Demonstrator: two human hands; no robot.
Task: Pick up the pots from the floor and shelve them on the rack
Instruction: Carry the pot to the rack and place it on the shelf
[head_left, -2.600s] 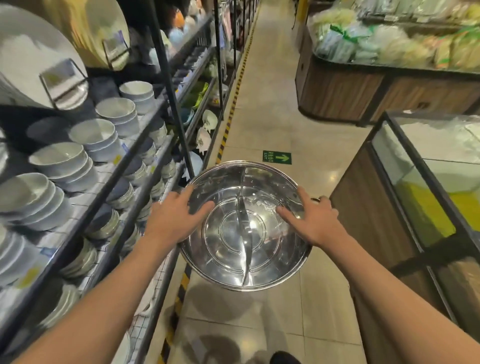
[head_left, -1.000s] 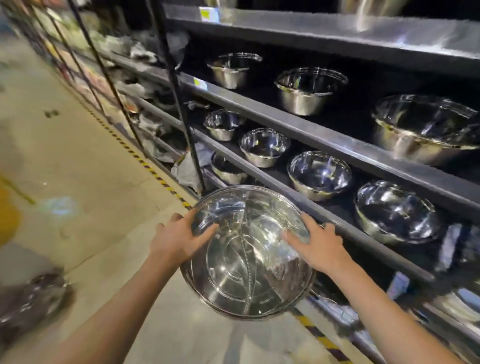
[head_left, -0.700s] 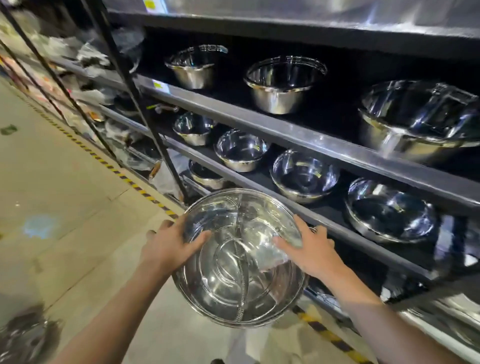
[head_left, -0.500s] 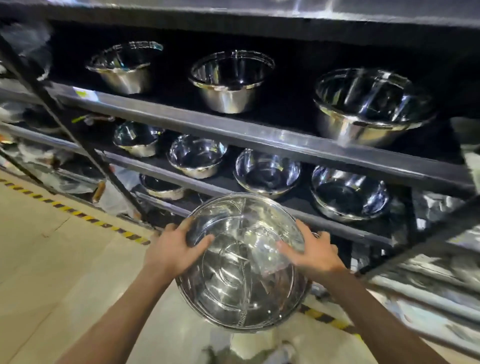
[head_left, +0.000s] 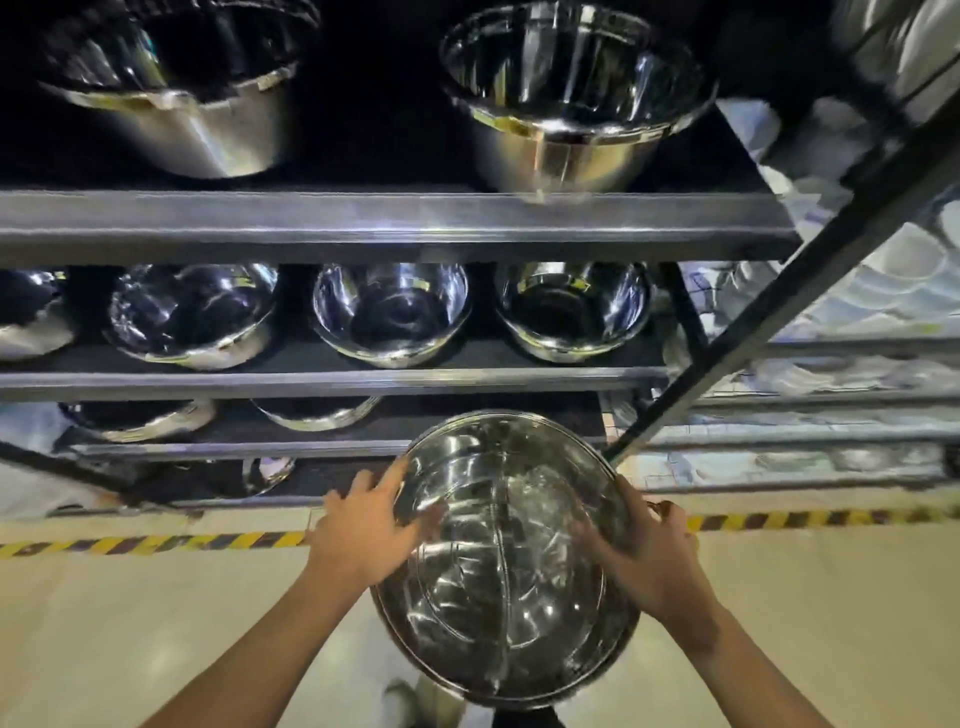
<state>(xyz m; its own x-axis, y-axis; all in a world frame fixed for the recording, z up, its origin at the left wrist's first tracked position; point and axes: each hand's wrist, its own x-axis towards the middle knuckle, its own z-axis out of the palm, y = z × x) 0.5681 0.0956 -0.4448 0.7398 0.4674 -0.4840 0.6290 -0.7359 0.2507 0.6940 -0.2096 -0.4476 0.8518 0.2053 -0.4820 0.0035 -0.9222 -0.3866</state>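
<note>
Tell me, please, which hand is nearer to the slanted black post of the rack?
Right. The right hand holds the pot's right rim, just below where the black post meets that rim; the left hand grips the opposite rim, the pot's width farther away.

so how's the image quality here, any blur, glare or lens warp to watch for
Head view: motion blur smears the right-side shelves and the striped floor tape; glare streaks the held divided pot and shelved bowls; the rack interior is very dark; wide-angle warp slants the rack post. Both hands stay fairly sharp.
</note>
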